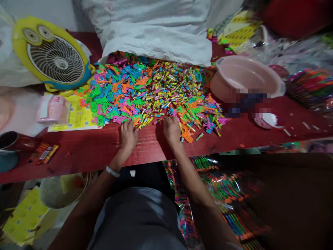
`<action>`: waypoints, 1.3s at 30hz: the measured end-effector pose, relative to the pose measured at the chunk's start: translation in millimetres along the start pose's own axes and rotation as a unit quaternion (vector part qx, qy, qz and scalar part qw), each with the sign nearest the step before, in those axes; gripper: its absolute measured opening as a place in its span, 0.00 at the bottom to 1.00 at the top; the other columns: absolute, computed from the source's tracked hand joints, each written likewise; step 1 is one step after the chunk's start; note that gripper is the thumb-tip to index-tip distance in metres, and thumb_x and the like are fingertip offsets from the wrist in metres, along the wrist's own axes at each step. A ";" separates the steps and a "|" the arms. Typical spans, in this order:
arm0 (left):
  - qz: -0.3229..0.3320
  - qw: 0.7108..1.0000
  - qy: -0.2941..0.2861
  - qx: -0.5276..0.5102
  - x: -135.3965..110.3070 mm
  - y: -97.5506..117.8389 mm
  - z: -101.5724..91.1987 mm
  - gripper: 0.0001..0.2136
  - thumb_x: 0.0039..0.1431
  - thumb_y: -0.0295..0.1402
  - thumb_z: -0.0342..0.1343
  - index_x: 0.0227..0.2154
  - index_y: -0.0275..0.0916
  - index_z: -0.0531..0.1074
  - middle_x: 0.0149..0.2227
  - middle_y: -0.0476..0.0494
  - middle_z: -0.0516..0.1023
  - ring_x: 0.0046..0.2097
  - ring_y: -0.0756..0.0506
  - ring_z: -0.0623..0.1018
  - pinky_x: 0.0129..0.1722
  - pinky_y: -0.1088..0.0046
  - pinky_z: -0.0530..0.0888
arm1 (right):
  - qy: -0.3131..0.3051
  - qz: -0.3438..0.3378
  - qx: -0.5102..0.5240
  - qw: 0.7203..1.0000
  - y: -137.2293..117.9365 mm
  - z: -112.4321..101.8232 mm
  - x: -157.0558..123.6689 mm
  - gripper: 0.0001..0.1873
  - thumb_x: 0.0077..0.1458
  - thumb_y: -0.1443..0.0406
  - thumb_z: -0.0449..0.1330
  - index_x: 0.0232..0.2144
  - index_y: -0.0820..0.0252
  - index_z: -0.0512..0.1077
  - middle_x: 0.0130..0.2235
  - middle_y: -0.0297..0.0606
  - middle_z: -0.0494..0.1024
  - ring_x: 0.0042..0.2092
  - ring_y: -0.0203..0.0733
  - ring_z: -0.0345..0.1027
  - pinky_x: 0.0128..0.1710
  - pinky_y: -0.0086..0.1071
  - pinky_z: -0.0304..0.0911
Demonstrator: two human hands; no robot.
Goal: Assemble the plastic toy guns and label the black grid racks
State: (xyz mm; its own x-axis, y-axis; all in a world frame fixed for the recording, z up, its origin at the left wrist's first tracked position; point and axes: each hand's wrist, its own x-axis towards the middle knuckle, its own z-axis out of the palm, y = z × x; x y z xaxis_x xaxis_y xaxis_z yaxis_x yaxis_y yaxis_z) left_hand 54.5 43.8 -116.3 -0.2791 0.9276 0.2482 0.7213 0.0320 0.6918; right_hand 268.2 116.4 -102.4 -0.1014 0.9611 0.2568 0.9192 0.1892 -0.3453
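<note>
A heap of small colourful plastic toy guns (119, 86) covers the middle of the red table (85, 146). Against its right part lies a pile of short, shiny-wrapped little cylinders (169, 83), mostly yellow with some pink and blue. At the near edge of the heap, my left hand (128, 136) rests with its fingers apart beside pink and orange pieces. My right hand (171, 131) is at the front of the cylinders with its fingers curled in. Whatever its fingertips pinch is hidden. Orange and green toy pieces (192, 114) lie just right of it.
A yellow fan (59, 59) stands at the left, near a pink roll (53, 109) on yellow printed sheets (80, 113). A white sack (156, 31) borders the heap behind. A pink basin (249, 76) sits to the right, with bagged goods (312, 86) beyond. Packed bags (226, 187) lie below the table.
</note>
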 end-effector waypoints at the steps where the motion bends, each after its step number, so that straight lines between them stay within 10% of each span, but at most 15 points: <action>1: -0.014 1.000 -0.004 0.019 8.7 0.8 4.3 0.18 0.62 0.27 0.58 0.55 0.34 0.71 0.59 0.29 0.71 0.63 0.33 0.68 0.66 0.53 0.64 | -0.029 0.020 -0.004 0.999 -14.8 5.5 -0.9 0.19 0.70 0.61 0.48 0.50 0.63 0.75 0.46 0.50 0.77 0.47 0.48 0.69 0.46 0.38 0.65; 7: -0.069 0.995 -0.017 0.065 25.8 -10.7 13.9 0.16 0.62 0.26 0.60 0.52 0.35 0.73 0.50 0.32 0.75 0.56 0.36 0.73 0.58 0.57 0.69 | -0.121 0.127 -0.019 0.984 -56.6 17.3 5.5 0.19 0.68 0.66 0.51 0.55 0.73 0.69 0.52 0.61 0.75 0.49 0.54 0.71 0.45 0.40 0.64; 15: -0.076 0.996 -0.002 0.051 19.6 -14.6 11.1 0.14 0.59 0.29 0.65 0.47 0.36 0.74 0.48 0.34 0.74 0.53 0.36 0.75 0.55 0.59 0.70 | -0.102 -0.023 -0.030 0.994 -32.9 15.9 3.0 0.17 0.67 0.67 0.49 0.49 0.62 0.75 0.52 0.53 0.73 0.52 0.54 0.66 0.46 0.40 0.63; 23: -0.131 0.991 0.011 -0.020 16.9 -13.2 4.8 0.11 0.57 0.25 0.63 0.42 0.38 0.72 0.43 0.40 0.77 0.45 0.42 0.77 0.47 0.66 0.72 | -0.127 0.112 0.055 0.984 -57.8 33.4 16.8 0.22 0.63 0.55 0.60 0.50 0.69 0.70 0.50 0.59 0.77 0.52 0.57 0.70 0.51 0.44 0.65; 31: -0.208 0.977 -0.047 -0.023 6.6 -9.8 -22.7 0.14 0.57 0.24 0.63 0.46 0.38 0.73 0.41 0.42 0.81 0.41 0.43 0.79 0.41 0.68 0.71 | -0.104 0.135 0.010 0.985 -103.0 55.5 19.6 0.21 0.60 0.71 0.53 0.55 0.77 0.64 0.56 0.69 0.72 0.56 0.60 0.69 0.54 0.45 0.64; 39: -0.209 0.970 -0.120 0.026 4.1 -8.8 -37.8 0.15 0.62 0.32 0.62 0.52 0.38 0.75 0.48 0.38 0.82 0.49 0.41 0.80 0.46 0.69 0.72 | -0.155 0.136 0.134 0.969 -60.5 39.9 23.5 0.18 0.54 0.64 0.57 0.47 0.63 0.70 0.38 0.44 0.79 0.38 0.49 0.72 0.41 0.39 0.67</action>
State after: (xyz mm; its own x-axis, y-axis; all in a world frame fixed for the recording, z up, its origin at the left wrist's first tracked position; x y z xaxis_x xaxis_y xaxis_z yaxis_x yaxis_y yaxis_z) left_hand 23.1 33.3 -95.7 -0.4031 0.8890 -0.2172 0.6091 0.4377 0.6614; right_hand 195.0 135.5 -111.5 -0.0162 0.9892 -0.1455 0.8004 -0.0744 -0.5949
